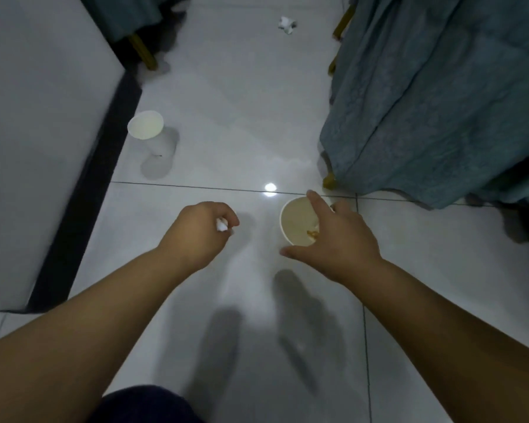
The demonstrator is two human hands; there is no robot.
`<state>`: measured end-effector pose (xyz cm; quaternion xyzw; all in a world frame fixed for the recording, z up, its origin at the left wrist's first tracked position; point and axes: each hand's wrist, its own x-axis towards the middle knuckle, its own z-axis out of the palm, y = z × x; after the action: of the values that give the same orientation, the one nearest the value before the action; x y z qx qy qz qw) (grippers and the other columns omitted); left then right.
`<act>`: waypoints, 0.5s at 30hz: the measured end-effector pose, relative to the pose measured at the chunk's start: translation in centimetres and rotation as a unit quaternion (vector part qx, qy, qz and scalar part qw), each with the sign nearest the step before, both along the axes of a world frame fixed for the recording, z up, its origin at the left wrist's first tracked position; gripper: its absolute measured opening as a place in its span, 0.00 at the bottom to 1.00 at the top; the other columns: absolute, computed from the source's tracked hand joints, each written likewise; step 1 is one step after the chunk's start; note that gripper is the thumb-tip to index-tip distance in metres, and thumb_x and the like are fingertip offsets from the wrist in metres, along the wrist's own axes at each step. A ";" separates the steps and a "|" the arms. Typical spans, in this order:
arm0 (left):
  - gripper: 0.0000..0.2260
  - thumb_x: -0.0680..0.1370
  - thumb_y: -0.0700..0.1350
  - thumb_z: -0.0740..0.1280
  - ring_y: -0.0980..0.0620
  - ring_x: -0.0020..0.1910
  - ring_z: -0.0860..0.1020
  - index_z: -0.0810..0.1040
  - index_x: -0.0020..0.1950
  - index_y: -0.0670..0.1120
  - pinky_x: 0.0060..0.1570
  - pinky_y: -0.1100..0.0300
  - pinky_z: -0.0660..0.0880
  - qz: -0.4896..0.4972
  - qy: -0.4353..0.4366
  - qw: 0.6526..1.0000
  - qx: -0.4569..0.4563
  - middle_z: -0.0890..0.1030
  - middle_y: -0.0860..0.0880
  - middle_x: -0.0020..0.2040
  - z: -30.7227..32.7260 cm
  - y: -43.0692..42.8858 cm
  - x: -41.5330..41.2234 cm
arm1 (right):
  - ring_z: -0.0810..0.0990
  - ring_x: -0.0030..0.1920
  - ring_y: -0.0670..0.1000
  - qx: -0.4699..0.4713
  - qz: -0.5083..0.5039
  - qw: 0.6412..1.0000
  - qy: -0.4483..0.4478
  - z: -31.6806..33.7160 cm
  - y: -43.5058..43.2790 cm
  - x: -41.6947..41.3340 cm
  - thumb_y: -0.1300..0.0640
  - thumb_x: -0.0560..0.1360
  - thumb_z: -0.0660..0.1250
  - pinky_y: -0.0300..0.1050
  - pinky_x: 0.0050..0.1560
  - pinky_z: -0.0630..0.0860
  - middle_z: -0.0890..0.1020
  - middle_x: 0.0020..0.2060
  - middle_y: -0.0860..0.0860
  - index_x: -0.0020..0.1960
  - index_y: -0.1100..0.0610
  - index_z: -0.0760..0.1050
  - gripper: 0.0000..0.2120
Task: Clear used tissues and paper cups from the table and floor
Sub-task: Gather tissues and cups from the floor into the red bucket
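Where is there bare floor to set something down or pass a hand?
Bare tile: between the left hand and far cup; the wide strip from that cup across to the cloth, up to the far tissue. Crowded: where the right hand grips the near cup by the cloth.

Likely a dining or banquet room: glossy white floor tiles [242,117], teal cloths [425,102] draped low over furniture with gold-coloured legs [329,181], dark skirting [83,193] along a white wall [37,117], paper cup [145,125] and crumpled tissue [287,25] on the floor
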<state>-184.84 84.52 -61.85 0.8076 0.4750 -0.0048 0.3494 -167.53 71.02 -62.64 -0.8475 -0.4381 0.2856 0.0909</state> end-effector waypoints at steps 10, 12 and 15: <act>0.09 0.72 0.58 0.70 0.51 0.33 0.80 0.77 0.44 0.54 0.34 0.62 0.74 0.085 0.048 0.995 0.030 0.78 0.53 0.41 10.0 5.0 -4.1 | 0.71 0.64 0.56 0.065 0.030 0.997 -0.011 8.9 6.0 -0.5 0.24 0.61 0.62 0.51 0.56 0.74 0.66 0.68 0.54 0.76 0.43 0.45 0.52; 0.11 0.72 0.59 0.69 0.51 0.32 0.80 0.77 0.43 0.52 0.33 0.62 0.73 0.118 0.041 0.992 0.036 0.78 0.53 0.41 9.7 6.6 -5.1 | 0.72 0.63 0.57 0.064 0.029 0.997 -0.022 9.1 7.5 -0.6 0.24 0.61 0.61 0.52 0.55 0.74 0.67 0.68 0.54 0.76 0.43 0.45 0.51; 0.12 0.73 0.58 0.68 0.52 0.32 0.79 0.78 0.45 0.50 0.31 0.64 0.71 0.146 0.044 0.987 0.045 0.76 0.52 0.43 7.6 9.5 -7.0 | 0.72 0.62 0.58 0.062 0.030 0.997 -0.039 8.1 10.7 -1.8 0.23 0.61 0.59 0.53 0.55 0.74 0.67 0.67 0.54 0.76 0.44 0.46 0.51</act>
<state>-191.85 94.04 -54.24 0.7436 0.6020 0.0320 0.2890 -169.33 81.69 -54.54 -0.8371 -0.4834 0.2276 0.1176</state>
